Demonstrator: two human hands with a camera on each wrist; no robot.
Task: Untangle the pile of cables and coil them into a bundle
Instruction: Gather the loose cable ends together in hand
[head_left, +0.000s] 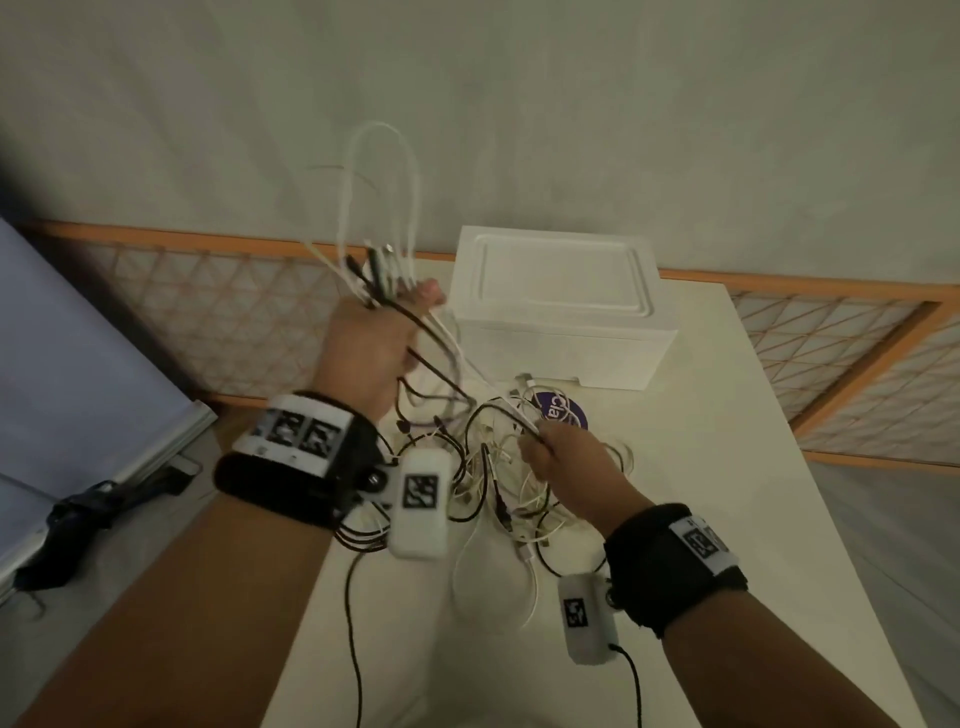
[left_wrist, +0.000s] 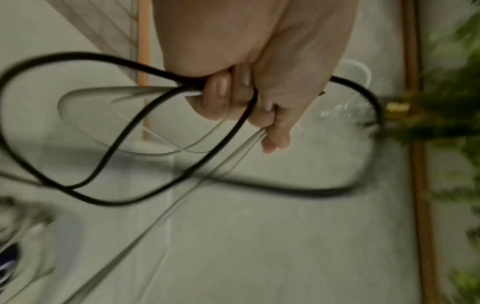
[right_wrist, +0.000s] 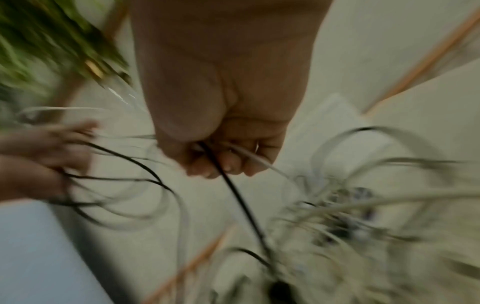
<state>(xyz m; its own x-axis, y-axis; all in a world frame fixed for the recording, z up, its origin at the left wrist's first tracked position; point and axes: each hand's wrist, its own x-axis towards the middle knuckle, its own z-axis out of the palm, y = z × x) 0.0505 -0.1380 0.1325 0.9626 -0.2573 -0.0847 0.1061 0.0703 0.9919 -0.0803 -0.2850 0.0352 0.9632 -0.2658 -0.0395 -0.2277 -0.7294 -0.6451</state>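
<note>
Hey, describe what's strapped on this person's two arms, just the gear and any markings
Both forearms are bare, no sleeves. Each wrist carries a black wrist strap topped by a white plate with black square-pattern tags. A white rounded camera pod with its own tag hangs from each; thin black leads trail back.

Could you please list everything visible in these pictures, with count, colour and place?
cable pile: one tangle, count unclear, black and white, mid-table
held cables: several, white and black, looped above the left fist
white box: one, far side of table
purple disc: one, under cables before the box
table: one, cream
lattice screen: wooden-framed, behind table
wrist cameras: two, white, at the wrists
left hand: raised, grips a cable bunch
right hand: pinches strands over the pile
</note>
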